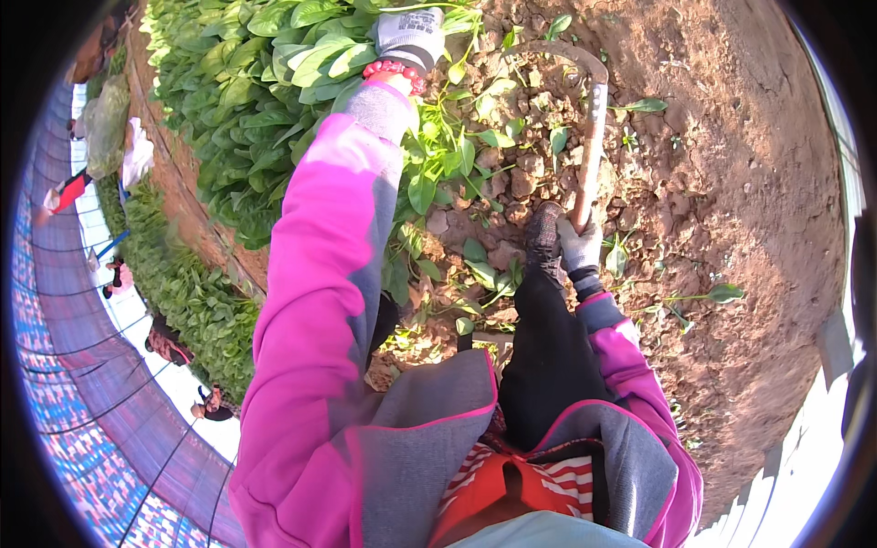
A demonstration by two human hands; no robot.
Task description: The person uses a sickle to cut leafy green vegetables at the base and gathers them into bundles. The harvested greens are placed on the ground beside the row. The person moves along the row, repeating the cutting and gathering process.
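My right hand (582,245), in a pale knit glove, grips the wooden handle of a sickle (590,147). Its curved, rusty blade lies over the cloddy soil and points left. Near the top edge my left hand (411,40), also gloved, is closed around a bunch of leafy greens that look like spinach (329,58). Pale stems (462,20) stick out on its right side, while its fingers are mostly hidden. A dense bed of the same greens (240,116) stands left of that hand. Loose leaves and stems (459,161) lie below it.
My dark shoe (545,236) rests on the soil beside the right hand. Bare, cracked soil (740,164) with scattered leaves stretches to the right. At far left run a dirt path (181,185) and another green bed (199,301). Several people and a translucent bag (109,127) are beyond.
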